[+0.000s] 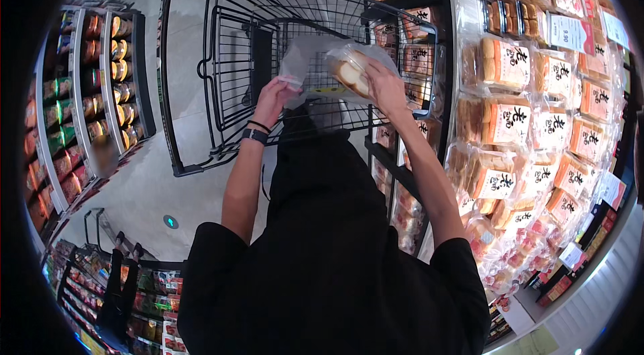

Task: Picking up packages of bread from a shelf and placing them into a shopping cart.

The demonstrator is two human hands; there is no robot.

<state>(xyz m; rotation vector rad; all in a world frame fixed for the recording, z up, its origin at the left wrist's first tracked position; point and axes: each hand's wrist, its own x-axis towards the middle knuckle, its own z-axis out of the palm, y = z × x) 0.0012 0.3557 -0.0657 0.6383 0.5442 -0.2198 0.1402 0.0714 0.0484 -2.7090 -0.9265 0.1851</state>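
Observation:
My right hand [386,87] grips a pale, brown-crusted bread loaf [349,76] over the wire basket of a shopping cart [214,53]. Thin clear plastic surrounds the bread; how far it encloses the loaf is hard to make out. To the left, my left hand [271,99] pinches a translucent plastic bag [296,61] between thumb and fingers. A dark band and a watch are on that wrist. Beneath the plastic, part of a yellow item [329,89] shows, though what it is cannot be told.
Packaged bread loaves [505,121] fill a sloping display on my right, with price signs [571,33] among them. Shelves of packaged goods [93,73] stand at the left. Behind me at lower left, a person in dark clothing [118,294] is near another cart [93,229].

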